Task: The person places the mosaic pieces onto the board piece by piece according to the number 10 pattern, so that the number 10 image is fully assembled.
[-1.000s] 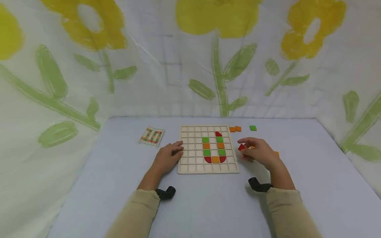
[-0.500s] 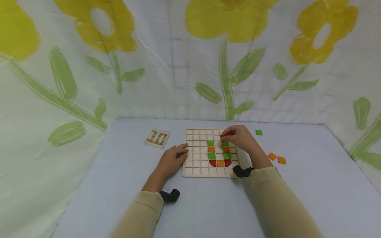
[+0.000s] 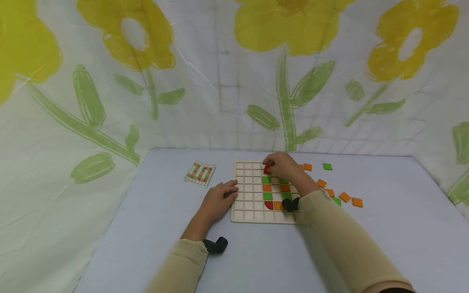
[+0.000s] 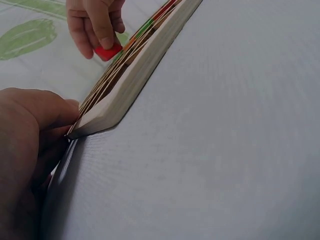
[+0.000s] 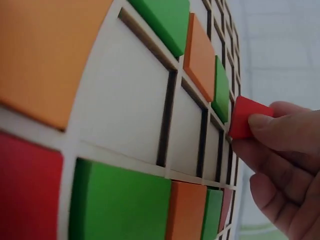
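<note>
A red tile (image 5: 245, 117) is pinched between thumb and fingers of my right hand (image 3: 282, 166), at the board's upper part. In the right wrist view it is tilted against the grid just past a green tile (image 5: 220, 90). The pale wooden grid board (image 3: 249, 215) carries green, orange and red tiles in a U shape, partly covered by my right arm. My left hand (image 3: 219, 200) rests at the board's left edge with relaxed fingers; in the left wrist view a fingertip (image 4: 72, 107) touches the board's corner.
A small printed pattern card (image 3: 200, 173) lies left of the board. Loose orange tiles (image 3: 357, 202) are scattered right of it, with a green tile (image 3: 327, 166) farther back. A flower-painted cloth (image 3: 227, 101) hangs behind the table.
My right hand has moved left from beside the board to its upper middle, carrying a red tile. The left hand stays at the board's edge. The head view has shifted slightly.
</note>
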### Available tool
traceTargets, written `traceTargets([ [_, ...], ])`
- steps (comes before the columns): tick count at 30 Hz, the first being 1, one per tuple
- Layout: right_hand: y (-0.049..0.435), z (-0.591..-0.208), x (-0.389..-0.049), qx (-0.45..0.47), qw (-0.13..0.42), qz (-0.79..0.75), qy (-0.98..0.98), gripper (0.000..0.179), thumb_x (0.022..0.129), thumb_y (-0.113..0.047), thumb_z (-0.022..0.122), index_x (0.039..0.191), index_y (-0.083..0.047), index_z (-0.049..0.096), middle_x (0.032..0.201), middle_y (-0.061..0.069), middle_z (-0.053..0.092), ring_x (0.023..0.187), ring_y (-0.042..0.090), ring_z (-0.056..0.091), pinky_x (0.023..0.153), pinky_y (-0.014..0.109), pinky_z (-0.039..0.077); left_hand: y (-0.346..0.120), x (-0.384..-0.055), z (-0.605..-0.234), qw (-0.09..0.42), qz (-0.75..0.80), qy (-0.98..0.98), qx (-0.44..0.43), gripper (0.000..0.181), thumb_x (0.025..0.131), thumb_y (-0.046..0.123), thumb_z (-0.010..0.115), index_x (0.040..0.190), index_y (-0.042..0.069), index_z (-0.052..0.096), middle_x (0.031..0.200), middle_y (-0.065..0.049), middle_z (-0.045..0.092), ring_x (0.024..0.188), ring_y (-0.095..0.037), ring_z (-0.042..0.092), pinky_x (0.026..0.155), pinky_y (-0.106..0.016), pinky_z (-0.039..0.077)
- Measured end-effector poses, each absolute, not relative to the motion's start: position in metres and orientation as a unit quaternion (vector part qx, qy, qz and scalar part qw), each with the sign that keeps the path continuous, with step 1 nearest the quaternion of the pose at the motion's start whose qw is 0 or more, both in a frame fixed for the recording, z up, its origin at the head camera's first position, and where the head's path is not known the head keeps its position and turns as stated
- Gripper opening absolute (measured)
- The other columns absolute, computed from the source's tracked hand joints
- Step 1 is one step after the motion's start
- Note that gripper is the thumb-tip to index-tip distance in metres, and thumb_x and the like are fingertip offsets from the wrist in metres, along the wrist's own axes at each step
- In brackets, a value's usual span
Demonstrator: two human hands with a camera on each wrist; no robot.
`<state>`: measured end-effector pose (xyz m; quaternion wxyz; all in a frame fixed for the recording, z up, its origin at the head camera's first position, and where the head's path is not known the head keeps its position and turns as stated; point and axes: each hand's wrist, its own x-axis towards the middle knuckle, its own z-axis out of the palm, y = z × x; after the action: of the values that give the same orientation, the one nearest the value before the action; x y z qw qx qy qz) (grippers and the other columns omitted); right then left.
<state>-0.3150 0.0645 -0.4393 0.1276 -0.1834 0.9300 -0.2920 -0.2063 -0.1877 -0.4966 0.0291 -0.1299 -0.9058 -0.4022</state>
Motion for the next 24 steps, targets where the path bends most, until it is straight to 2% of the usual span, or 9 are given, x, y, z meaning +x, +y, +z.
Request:
traceTargets([
  [6,0.0613,-0.4385,-0.3170,-0.184,0.141,-0.282,0.931,0.023,0.096,-0.006,0.061,0.115,-0.008,0.073,0.115,0.011,0.071,0.104,0.027,0.064,0.083,0.038,0.057,-0.1876,-0.2070,-0.4949,0.029,-0.409,-0.903,-0.130,0.026,0.096,0.021,0.065,0.117,0.008,0.072,0.140,0.004,0.059,0.132,-0.018,0.053,0.121,-0.039,0.030],
  [13,0.0603,-0.4396,-0.3172,-0.207,0.140,-0.290,0.924,0.026,0.097,-0.005,0.058,0.118,-0.008,0.072,0.117,0.011,0.070,0.109,0.028,0.064,0.088,0.040,0.057,-0.1880,-0.2077,-0.4980,0.022,-0.404,-0.906,-0.126,0.026,0.096,0.022,0.065,0.118,0.010,0.071,0.140,0.006,0.058,0.134,-0.017,0.051,0.121,-0.039,0.031],
  [21,0.0589,-0.4442,-0.3223,-0.234,0.127,-0.274,0.924,0.024,0.096,-0.001,0.058,0.100,-0.015,0.077,0.101,0.001,0.074,0.099,0.022,0.064,0.086,0.038,0.056,-0.1872,-0.2072,-0.4967,0.018,-0.409,-0.905,-0.116,0.025,0.096,0.023,0.065,0.117,0.011,0.072,0.140,0.007,0.058,0.136,-0.019,0.049,0.121,-0.040,0.031],
  [24,0.0585,-0.4455,-0.3230,-0.238,0.124,-0.262,0.927,0.025,0.096,0.000,0.057,0.100,-0.016,0.076,0.100,0.001,0.073,0.097,0.022,0.063,0.085,0.038,0.056,-0.1867,-0.2064,-0.4955,0.020,-0.407,-0.906,-0.114,0.025,0.095,0.023,0.066,0.116,0.011,0.073,0.140,0.007,0.058,0.136,-0.020,0.049,0.120,-0.041,0.031],
])
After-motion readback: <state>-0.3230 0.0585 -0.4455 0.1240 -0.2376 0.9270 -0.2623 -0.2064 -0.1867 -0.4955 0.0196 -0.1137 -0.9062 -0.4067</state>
